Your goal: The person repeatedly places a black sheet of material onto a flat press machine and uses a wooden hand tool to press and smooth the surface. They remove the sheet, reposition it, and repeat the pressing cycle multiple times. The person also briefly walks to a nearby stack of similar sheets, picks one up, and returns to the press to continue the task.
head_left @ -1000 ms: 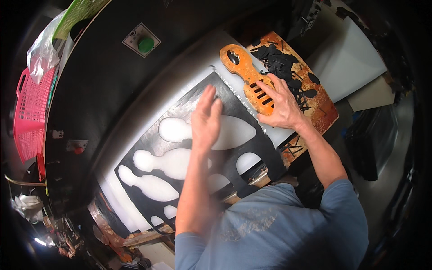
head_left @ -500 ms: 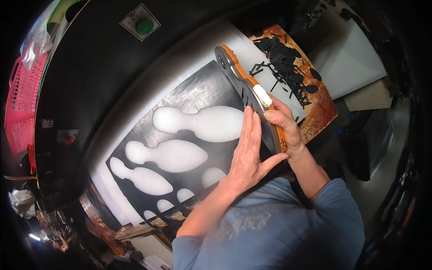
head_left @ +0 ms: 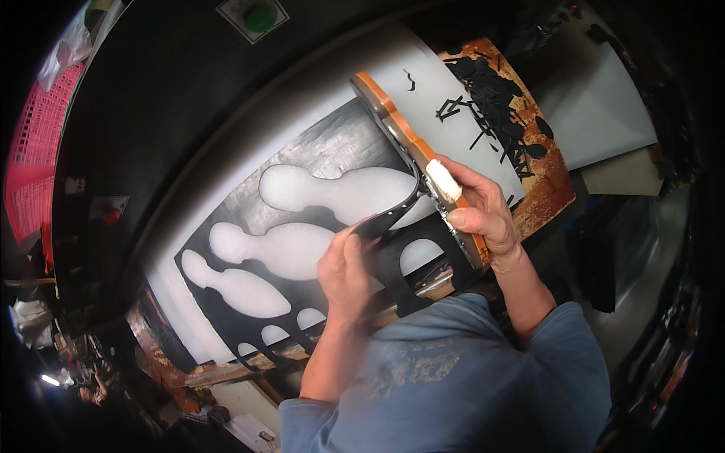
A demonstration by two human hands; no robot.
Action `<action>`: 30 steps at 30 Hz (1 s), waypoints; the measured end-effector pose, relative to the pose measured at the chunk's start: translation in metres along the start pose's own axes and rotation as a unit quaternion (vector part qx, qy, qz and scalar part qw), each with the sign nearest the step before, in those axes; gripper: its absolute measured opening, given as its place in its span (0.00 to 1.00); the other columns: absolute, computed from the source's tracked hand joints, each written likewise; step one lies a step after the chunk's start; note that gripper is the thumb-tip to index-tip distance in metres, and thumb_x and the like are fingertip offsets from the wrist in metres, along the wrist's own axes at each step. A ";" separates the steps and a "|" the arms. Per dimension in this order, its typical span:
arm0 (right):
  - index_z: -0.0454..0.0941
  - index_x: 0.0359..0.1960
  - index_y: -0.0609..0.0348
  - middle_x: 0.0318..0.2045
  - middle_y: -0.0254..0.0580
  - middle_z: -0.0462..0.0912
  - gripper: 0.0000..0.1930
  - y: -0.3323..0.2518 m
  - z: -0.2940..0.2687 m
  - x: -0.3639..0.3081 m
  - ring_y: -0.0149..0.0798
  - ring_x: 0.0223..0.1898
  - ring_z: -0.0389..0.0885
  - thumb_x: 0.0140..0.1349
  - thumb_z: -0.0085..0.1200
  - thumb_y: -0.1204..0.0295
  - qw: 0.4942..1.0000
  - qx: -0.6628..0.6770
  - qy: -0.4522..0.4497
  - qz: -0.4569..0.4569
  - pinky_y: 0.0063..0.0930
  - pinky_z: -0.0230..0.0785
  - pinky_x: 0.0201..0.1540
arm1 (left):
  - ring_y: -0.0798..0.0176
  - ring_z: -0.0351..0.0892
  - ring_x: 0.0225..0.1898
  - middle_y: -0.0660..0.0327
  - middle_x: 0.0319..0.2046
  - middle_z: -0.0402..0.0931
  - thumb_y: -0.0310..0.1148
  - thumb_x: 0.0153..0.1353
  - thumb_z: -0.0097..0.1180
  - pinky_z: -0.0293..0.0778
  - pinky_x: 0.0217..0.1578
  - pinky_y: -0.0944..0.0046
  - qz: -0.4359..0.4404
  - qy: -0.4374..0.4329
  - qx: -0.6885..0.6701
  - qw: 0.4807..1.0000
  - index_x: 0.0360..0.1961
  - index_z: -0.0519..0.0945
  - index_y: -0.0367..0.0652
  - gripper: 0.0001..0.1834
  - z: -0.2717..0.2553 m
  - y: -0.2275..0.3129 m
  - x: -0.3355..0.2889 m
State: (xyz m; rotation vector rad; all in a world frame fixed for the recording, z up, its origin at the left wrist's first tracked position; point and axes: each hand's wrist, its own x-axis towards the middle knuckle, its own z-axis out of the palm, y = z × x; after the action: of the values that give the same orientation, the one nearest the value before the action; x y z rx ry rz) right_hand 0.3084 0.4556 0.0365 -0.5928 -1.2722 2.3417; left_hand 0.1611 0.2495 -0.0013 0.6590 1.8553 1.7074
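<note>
My right hand [head_left: 483, 211] is closed around the lower part of a sole-shaped cutting die [head_left: 396, 121] with an orange back and a white pad [head_left: 443, 181] on its edge. The die stands on edge, tilted, above a black sheet [head_left: 302, 151]. Pinched in my left hand [head_left: 343, 268] is the end of a thin black cut piece [head_left: 391, 217], which curves away from the die's open side; its far end reaches the die. Several sole-shaped holes in the sheet show the white board [head_left: 423, 57] beneath.
Black scraps [head_left: 491, 94] are heaped on a rusty orange plate [head_left: 555, 166] at right, with loose strips [head_left: 449, 107] on the white board. A dark machine panel with a green button [head_left: 260, 19] runs along the upper left. A pink basket [head_left: 38, 151] stands at far left.
My left hand has moved from flat against the die to its left, and now pulls the black piece out of it. The die has turned more edge-on, still in my right hand.
</note>
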 end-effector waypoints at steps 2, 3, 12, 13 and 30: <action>0.60 0.76 0.81 0.67 0.58 0.75 0.50 0.000 0.002 -0.001 0.44 0.68 0.75 0.54 0.71 0.69 1.000 0.015 -0.012 0.012 0.37 0.64 0.74 | 0.61 0.89 0.41 0.57 0.42 0.85 0.35 0.84 0.49 0.88 0.48 0.61 -0.014 0.041 -0.016 0.999 0.53 0.83 0.31 0.17 -0.012 -0.009 -0.007; 0.59 0.76 0.82 0.67 0.59 0.74 0.50 0.000 0.002 -0.001 0.44 0.68 0.75 0.54 0.71 0.69 0.999 0.027 -0.024 0.016 0.37 0.63 0.74 | 0.65 0.88 0.37 0.61 0.37 0.83 0.37 0.83 0.50 0.87 0.41 0.64 0.012 0.129 0.108 0.986 0.45 0.83 0.34 0.16 -0.024 -0.014 -0.001; 0.63 0.75 0.81 0.70 0.61 0.72 0.51 -0.009 -0.009 0.004 0.49 0.72 0.72 0.52 0.73 0.66 0.990 -0.119 0.030 -0.063 0.40 0.60 0.77 | 0.58 0.84 0.55 0.54 0.56 0.82 0.37 0.82 0.50 0.83 0.58 0.52 -0.077 0.193 -0.097 0.973 0.66 0.77 0.32 0.21 -0.130 -0.016 -0.018; 0.64 0.74 0.80 0.71 0.61 0.70 0.50 -0.005 -0.007 0.005 0.49 0.72 0.72 0.52 0.74 0.67 0.983 -0.163 0.036 -0.076 0.40 0.61 0.77 | 0.59 0.84 0.56 0.54 0.57 0.82 0.36 0.82 0.51 0.83 0.58 0.53 -0.066 0.188 -0.110 0.974 0.68 0.76 0.33 0.21 -0.128 -0.018 -0.020; 0.67 0.77 0.58 0.75 0.70 0.61 0.47 0.056 0.000 0.019 0.71 0.70 0.65 0.50 0.70 0.70 0.691 -0.700 0.035 -0.178 0.58 0.60 0.72 | 0.57 0.83 0.58 0.47 0.57 0.85 0.28 0.75 0.57 0.75 0.63 0.59 0.002 0.435 0.204 0.877 0.62 0.81 0.29 0.19 -0.230 -0.032 -0.027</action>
State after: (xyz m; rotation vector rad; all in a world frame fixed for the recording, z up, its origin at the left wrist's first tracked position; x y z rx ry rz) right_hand 0.2843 0.4379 -0.0151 -0.6810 -2.6696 0.6211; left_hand 0.0270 0.0588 -0.0178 -0.0179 2.8761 1.7702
